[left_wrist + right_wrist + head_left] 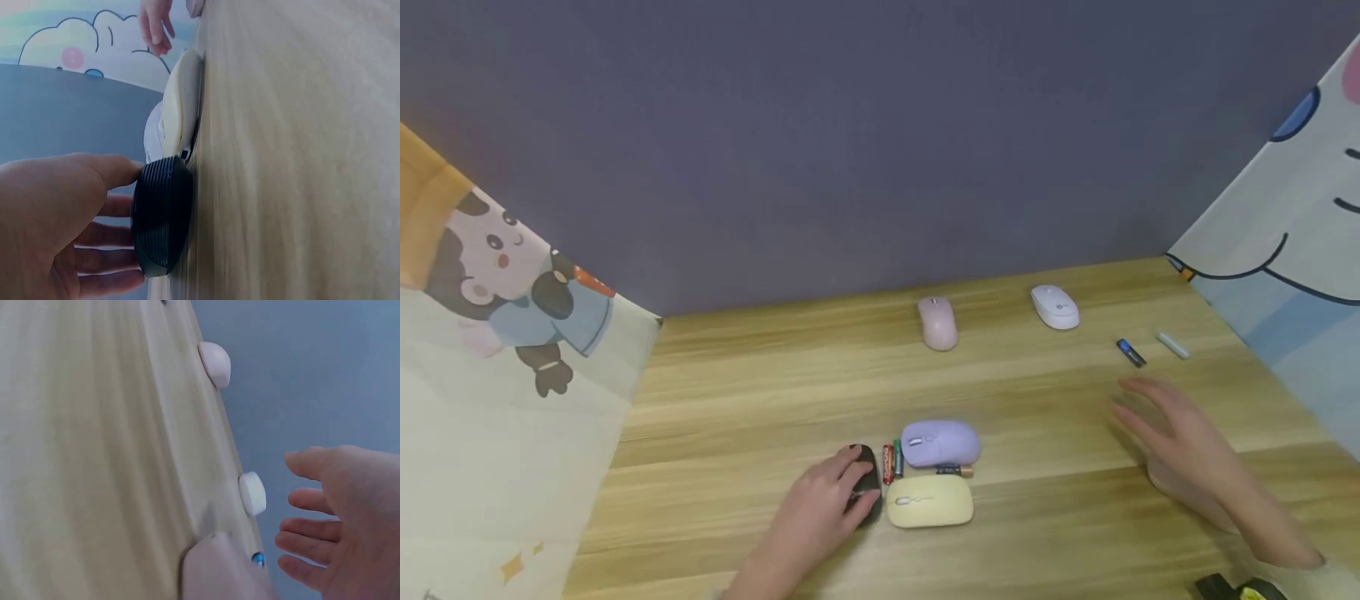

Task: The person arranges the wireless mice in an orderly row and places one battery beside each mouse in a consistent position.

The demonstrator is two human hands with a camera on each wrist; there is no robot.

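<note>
My left hand holds a black computer mouse at the table's front, thumb on one side and fingers on the other. Right beside it lie a red battery and a green battery. A yellow mouse and a purple mouse sit just to the right, with a black-and-copper battery between them. My right hand hovers with fingers loosely spread and nothing in its grasp. Below it rests a pale pink mouse, partly hidden by the hand in the head view.
Toward the back of the wooden table stand a pink mouse and a white mouse. Farther right lie a blue-and-black battery and a pale battery. Cartoon-printed panels flank both sides, and a grey wall rises behind.
</note>
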